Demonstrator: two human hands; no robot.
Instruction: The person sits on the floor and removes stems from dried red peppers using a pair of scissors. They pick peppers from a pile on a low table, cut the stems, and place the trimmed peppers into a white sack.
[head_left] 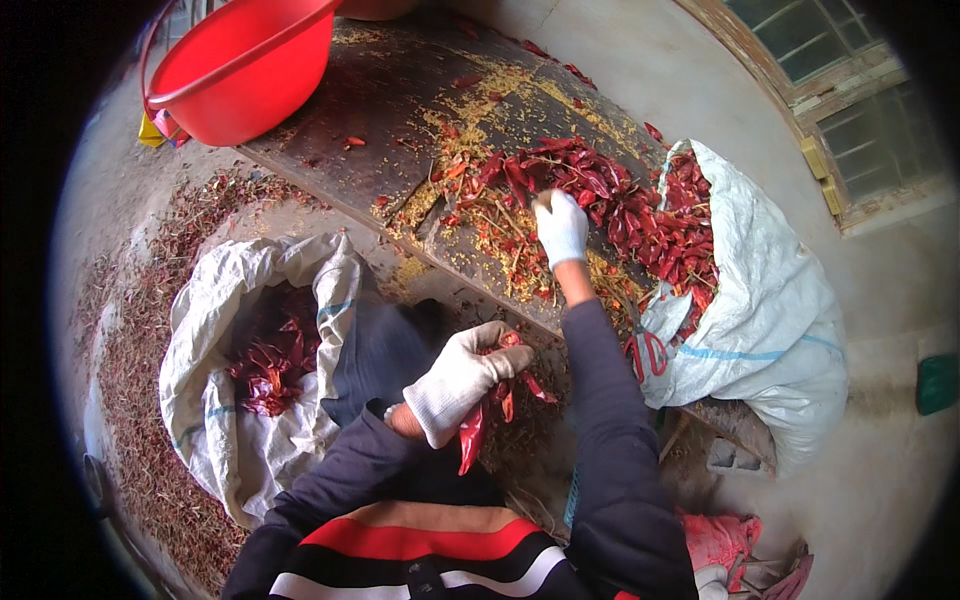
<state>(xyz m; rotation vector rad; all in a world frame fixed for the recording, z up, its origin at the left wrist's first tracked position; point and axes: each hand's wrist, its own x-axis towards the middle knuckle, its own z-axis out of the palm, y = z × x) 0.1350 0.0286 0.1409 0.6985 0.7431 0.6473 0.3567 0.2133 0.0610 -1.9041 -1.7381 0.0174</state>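
Note:
My left hand, in a white glove, is closed around several dried red chillies low in the middle of the view, beside my knee. My right hand, also gloved, reaches onto the dark board at the near edge of a heap of red chillies, with loose yellow seeds and stalks around it. Its fingers are curled; what they hold is hidden. An open white sack lies on the right with chillies spilling out, red-handled scissors at its mouth. Another white sack stands at left with chillies inside.
A red plastic tub is at the upper left on the board. Scattered chilli stalks cover the left floor. A window is in the wall at upper right, a green object at far right, red cloth at lower right.

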